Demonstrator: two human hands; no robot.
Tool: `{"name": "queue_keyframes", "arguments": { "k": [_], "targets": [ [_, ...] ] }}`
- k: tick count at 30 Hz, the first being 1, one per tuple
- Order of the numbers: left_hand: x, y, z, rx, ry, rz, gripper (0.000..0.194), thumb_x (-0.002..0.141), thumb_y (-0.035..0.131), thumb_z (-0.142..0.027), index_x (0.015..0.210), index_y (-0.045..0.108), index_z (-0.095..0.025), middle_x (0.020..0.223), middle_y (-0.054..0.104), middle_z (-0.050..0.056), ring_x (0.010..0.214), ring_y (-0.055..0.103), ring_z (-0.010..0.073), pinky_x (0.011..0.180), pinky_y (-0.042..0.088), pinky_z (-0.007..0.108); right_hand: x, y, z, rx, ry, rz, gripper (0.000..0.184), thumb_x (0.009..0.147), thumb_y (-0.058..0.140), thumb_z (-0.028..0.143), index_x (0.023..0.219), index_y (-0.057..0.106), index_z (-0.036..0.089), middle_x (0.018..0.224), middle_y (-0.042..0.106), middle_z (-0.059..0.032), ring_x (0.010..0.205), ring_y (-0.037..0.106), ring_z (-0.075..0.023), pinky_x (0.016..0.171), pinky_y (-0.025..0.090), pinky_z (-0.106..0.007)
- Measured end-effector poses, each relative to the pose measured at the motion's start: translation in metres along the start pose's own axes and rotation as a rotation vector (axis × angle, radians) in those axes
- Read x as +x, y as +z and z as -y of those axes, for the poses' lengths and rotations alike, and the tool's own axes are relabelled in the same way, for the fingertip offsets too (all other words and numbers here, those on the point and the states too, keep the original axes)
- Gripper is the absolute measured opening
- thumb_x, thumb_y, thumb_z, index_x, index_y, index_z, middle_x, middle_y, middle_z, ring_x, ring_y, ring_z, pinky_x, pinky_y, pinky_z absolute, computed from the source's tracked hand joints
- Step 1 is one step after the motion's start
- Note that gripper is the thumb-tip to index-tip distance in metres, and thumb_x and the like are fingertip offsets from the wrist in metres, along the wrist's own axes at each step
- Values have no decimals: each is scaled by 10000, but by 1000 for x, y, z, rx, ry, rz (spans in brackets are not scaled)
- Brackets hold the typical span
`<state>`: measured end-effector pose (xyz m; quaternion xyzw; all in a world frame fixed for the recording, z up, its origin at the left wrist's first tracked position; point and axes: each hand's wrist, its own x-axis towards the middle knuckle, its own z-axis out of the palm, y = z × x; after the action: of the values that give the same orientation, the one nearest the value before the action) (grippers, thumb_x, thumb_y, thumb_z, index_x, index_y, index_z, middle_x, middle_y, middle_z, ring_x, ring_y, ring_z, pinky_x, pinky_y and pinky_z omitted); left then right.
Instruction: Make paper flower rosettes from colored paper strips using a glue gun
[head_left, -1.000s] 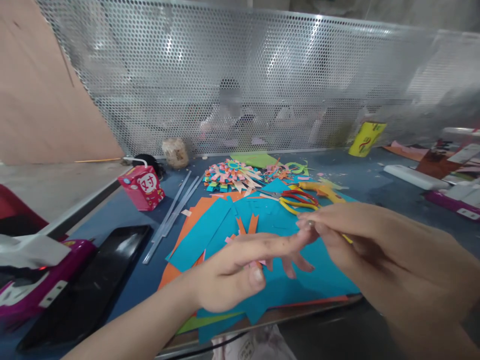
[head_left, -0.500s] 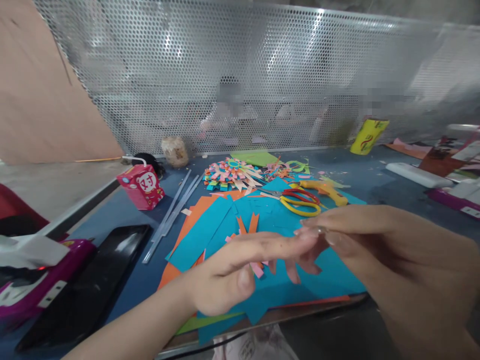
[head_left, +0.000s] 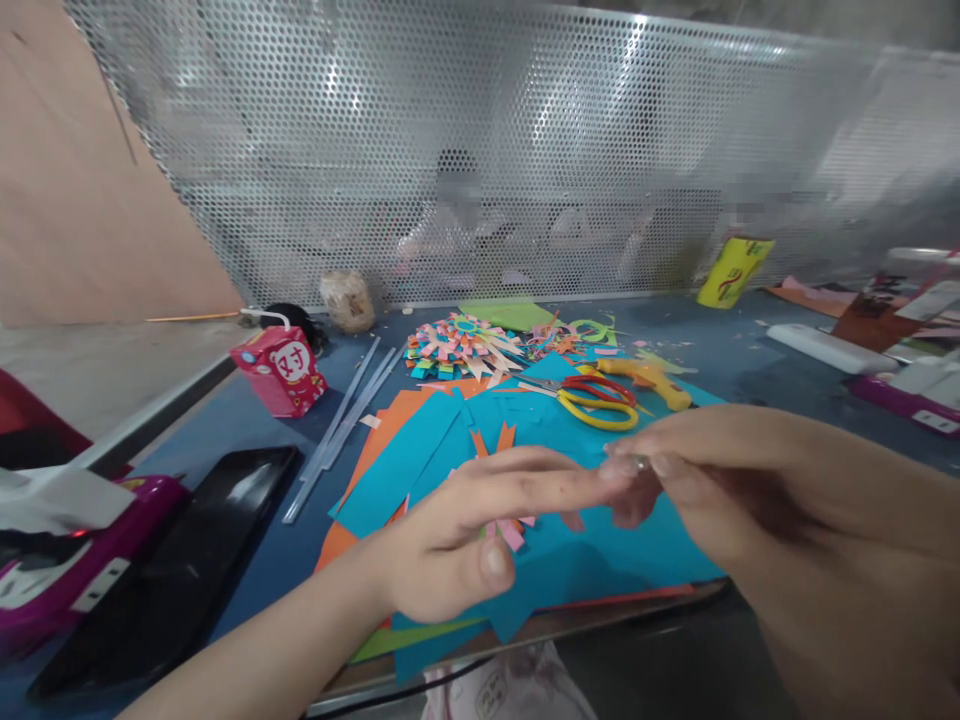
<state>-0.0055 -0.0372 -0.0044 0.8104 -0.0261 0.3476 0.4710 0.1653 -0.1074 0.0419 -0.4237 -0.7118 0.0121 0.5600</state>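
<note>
My left hand (head_left: 480, 530) reaches out over the blue paper (head_left: 615, 565) with its index finger stretched and its thumb apart. It holds nothing. At that index fingertip, my right hand (head_left: 787, 530) pinches thumb and forefinger together. A tiny shiny bit shows between them, too small to name. Beneath my left hand lies a partly hidden paper piece with orange notched strips (head_left: 504, 437) and pink ends. Beyond my hands rest yellow-and-red-handled scissors (head_left: 596, 408) and a yellow glue gun (head_left: 652, 380).
A layered paper flower (head_left: 457, 345) lies at the back among scraps. Clear glue sticks (head_left: 341, 435), a red drink carton (head_left: 281, 370), a black phone (head_left: 180, 560) and a purple power strip (head_left: 97, 570) are on the left. A perforated metal screen (head_left: 510, 150) closes off the far side.
My left hand's other fingers have drawn in under the index finger. My right hand keeps its pinch at the left fingertip. The paper and tools lie as before.
</note>
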Motion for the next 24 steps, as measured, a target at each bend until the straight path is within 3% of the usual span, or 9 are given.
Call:
{"name": "queue_keyframes", "arguments": {
  "k": [3,6,11,16,18,21,24],
  "targets": [
    [0,0,0,23,12,-13,551,844,235,-580,1304,408,-331,1234,546,62,957,560,227,672,486,312,-2,6,1,140,145,-49,161,766,570,120,707,611,264,549,607,78,449,556,-76,431,484,-166],
    [1,-1,0,50,22,-27,557,843,223,-585,1304,408,-334,1234,549,60,893,570,215,747,477,357,-4,8,2,204,188,-46,160,785,561,125,716,617,258,529,598,85,444,556,-69,454,495,-166],
    [2,-2,-1,113,39,-27,566,854,177,-571,1312,398,-322,1275,523,51,998,547,234,827,451,387,-7,1,-3,56,101,10,165,763,579,112,783,622,270,614,635,86,508,579,-64,490,499,-146],
    [3,-5,0,169,47,6,549,870,185,-544,1327,371,-305,1280,509,69,1051,515,225,861,430,373,-9,-2,-8,-159,-48,-44,164,731,604,127,829,621,258,772,664,56,649,608,-91,686,528,-205],
    [3,-5,1,203,59,27,536,876,195,-532,1336,352,-308,1306,486,68,1081,496,225,876,414,370,-9,2,-10,-41,-1,-59,183,722,607,96,812,621,254,705,646,63,600,596,-77,612,524,-187],
    [2,-5,3,213,51,64,535,875,229,-525,1363,291,-315,1324,462,73,1067,501,235,866,413,377,-6,12,-14,410,163,9,174,764,546,80,756,608,243,553,587,79,440,548,-58,395,454,-150],
    [1,-4,5,201,42,53,544,873,238,-526,1375,258,-317,1261,503,84,964,535,221,819,431,372,-4,18,-21,732,308,79,141,783,512,117,706,585,210,545,577,59,398,534,-75,332,418,-165]
  ]
}}
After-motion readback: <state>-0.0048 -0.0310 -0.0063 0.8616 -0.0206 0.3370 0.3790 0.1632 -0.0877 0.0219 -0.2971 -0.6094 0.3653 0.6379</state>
